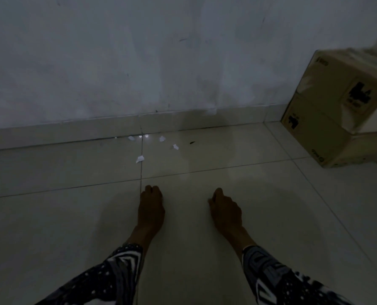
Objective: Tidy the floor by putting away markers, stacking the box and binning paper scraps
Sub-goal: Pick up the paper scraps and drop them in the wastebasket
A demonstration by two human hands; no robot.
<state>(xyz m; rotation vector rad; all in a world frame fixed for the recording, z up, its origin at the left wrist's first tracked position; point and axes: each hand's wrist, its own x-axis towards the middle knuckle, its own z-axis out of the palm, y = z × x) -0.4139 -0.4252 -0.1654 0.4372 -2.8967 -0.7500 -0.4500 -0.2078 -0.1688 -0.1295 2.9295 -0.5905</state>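
No wording can be read with certainty. The cardboard box at three o'clock carries the only print. A short dark word runs near its upper left corner, too blurred to spell out. Two black pictogram marks sit on its faces, one large on the right-hand face, one smaller low on the left-hand face; their small captions are illegible. A round logo with a short word stands near the bottom edge at about four o'clock, also unreadable.

Black-and-white patterned sleeves cover both forearms.
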